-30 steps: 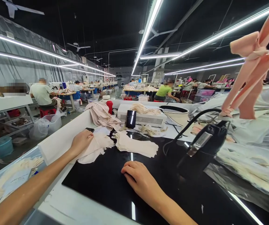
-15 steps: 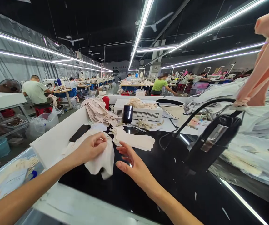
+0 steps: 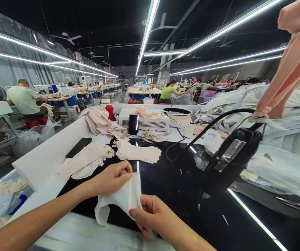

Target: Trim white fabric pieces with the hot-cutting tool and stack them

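Note:
A white cloth piece (image 3: pixel 121 198) is stretched between my two hands over the black tabletop (image 3: pixel 170 181), near its front edge. My left hand (image 3: pixel 118 177) pinches its upper end. At its lower right edge, my right hand (image 3: pixel 151 214) grips the cloth between thumb and fingers. Beyond my hands lie a stack of pale cut pieces (image 3: pixel 138 151) and, to the left, a loose pile of similar cloth (image 3: pixel 89 160).
A black machine (image 3: pixel 230 157) with a cable stands at the right, pink fabric (image 3: pixel 285 76) hanging above it. Scissors (image 3: pixel 298 205) lie at the far right. Behind the stack are a phone (image 3: pixel 133 124) and a white box (image 3: pixel 150 122). Other people sit at distant tables.
My left hand has brought the white cloth right and nearer, away from the pile. My right hand, open before, has closed on its edge. The camera view has turned slightly right.

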The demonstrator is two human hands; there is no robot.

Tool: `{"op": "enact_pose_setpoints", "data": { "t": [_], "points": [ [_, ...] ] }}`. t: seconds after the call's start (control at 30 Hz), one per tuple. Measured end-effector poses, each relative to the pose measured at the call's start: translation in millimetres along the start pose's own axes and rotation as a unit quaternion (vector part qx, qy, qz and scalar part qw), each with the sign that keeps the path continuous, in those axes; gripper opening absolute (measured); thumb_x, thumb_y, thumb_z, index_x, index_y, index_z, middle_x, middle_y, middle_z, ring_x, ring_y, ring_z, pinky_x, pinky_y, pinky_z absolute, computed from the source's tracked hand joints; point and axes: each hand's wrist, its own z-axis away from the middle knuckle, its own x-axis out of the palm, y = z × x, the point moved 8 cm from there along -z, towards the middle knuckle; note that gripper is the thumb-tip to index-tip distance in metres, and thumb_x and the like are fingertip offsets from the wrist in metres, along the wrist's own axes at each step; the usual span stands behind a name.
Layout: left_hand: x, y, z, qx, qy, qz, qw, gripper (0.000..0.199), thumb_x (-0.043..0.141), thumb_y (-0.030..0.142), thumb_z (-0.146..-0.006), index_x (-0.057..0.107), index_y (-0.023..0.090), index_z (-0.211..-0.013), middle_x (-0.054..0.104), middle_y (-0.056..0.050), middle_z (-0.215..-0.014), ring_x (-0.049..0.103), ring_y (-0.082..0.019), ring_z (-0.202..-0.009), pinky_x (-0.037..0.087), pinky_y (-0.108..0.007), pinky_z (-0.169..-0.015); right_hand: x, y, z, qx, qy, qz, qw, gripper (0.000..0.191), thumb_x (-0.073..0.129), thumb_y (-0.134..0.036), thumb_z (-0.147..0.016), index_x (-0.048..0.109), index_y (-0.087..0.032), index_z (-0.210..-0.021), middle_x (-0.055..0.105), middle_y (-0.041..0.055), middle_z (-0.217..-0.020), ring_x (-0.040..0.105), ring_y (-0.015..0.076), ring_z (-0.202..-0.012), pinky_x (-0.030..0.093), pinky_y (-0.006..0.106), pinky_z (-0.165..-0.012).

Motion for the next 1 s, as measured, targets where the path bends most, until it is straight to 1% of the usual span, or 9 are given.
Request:
{"op": "enact_pose_setpoints", "data": {
  "t": [0.2,0.3,0.4,0.53,0.63,0.7,0.8,0.9,1.0],
  "points": [
    [28.6,6,-28,0.042,0.007,-0.1,0.994,0.009,0.052,0.026,-0.108,0.056,0.024,-0.1,0.064,0.003,-0.085,0.06,-0.018,-0.078,0.048,-0.028,-0.073,-43,26,23,0.065,0.106,0.11,0.986,0.039,0.072,-0.052,-0.09,0.047,-0.026,-0.075,0.058,-0.0073,-0.06,0.045,0.0079,-0.041,0.03,0.022,-0.042],
    [45.3,14,-34,0.082,0.016,-0.158,0.984,0.009,0.056,0.016,-0.107,0.059,0.022,-0.101,0.07,-0.004,-0.107,0.066,-0.023,-0.101,0.052,-0.035,-0.094,-67,26,39,0.05,0.18,0.208,0.96,0.029,0.066,-0.044,-0.095,0.052,-0.026,-0.078,0.059,-0.0053,-0.063,0.052,0.0113,-0.046,0.033,0.023,-0.044],
    [70.1,21,-26,0.131,-0.012,-0.204,0.97,0.015,0.057,0.013,-0.11,0.063,0.021,-0.099,0.071,-0.005,-0.106,0.067,-0.025,-0.104,0.054,-0.039,-0.101,-77,27,56,0.029,0.193,0.256,0.947,0.023,0.062,-0.042,-0.097,0.062,-0.025,-0.082,0.061,-0.0039,-0.062,0.056,0.0135,-0.048,0.037,0.024,-0.047],
    [97.1,33,-2,0.25,-0.018,-0.304,0.919,0.015,0.061,0.008,-0.109,0.067,0.018,-0.1,0.075,-0.006,-0.107,0.07,-0.024,-0.099,0.058,-0.036,-0.094,-105,47,80,0.071,0.198,0.234,0.949,0.029,0.07,-0.054,-0.092,0.075,-0.026,-0.094,0.069,-0.0004,-0.068,0.06,0.0154,-0.052,0.04,0.024,-0.044],
    [102.9,35,8,0.291,0.004,-0.311,0.905,0.019,0.059,0.002,-0.107,0.068,0.018,-0.102,0.075,-0.007,-0.11,0.071,-0.022,-0.099,0.06,-0.033,-0.094,-150,51,99,0.057,0.28,0.199,0.937,0.052,0.075,-0.073,-0.084,0.077,-0.026,-0.105,0.07,0.0019,-0.071,0.064,0.0194,-0.056,0.045,0.026,-0.04],
    [106.0,37,12,0.299,0.006,-0.304,0.904,0.022,0.056,-0.001,-0.106,0.068,0.018,-0.105,0.076,-0.008,-0.111,0.071,-0.021,-0.099,0.061,-0.033,-0.094,-178,34,110,-0.021,0.351,0.198,0.915,0.071,0.081,-0.08,-0.078,0.075,-0.026,-0.124,0.076,0.0053,-0.083,0.071,0.0234,-0.065,0.055,0.03,-0.045],
    [113.9,42,16,0.307,-0.003,-0.303,0.902,0.023,0.055,-0.001,-0.105,0.068,0.018,-0.106,0.076,-0.009,-0.112,0.071,-0.022,-0.098,0.062,-0.034,-0.093,-196,-9,119,-0.178,0.435,0.179,0.864,0.097,0.091,-0.081,-0.07,0.063,-0.028,-0.147,0.081,0.0147,-0.119,0.08,0.0333,-0.106,0.072,0.043,-0.08],
    [120.4,50,21,0.322,-0.005,-0.292,0.9,0.022,0.055,0.001,-0.106,0.068,0.018,-0.104,0.077,-0.008,-0.111,0.072,-0.021,-0.095,0.061,-0.034,-0.093,-182,-48,104,-0.257,0.408,0.139,0.865,0.096,0.092,-0.078,-0.074,0.055,-0.035,-0.152,0.076,0.0118,-0.14,0.077,0.035,-0.127,0.067,0.055,-0.106],
    [119.2,54,21,0.325,-0.001,-0.268,0.907,0.02,0.057,0.003,-0.108,0.069,0.017,-0.102,0.076,-0.008,-0.109,0.071,-0.02,-0.097,0.06,-0.031,-0.094,-161,-81,90,-0.329,0.409,0.104,0.845,0.075,0.091,-0.078,-0.076,0.065,-0.035,-0.132,0.078,0.0086,-0.135,0.078,0.0344,-0.122,0.068,0.053,-0.102]
  ]
}}
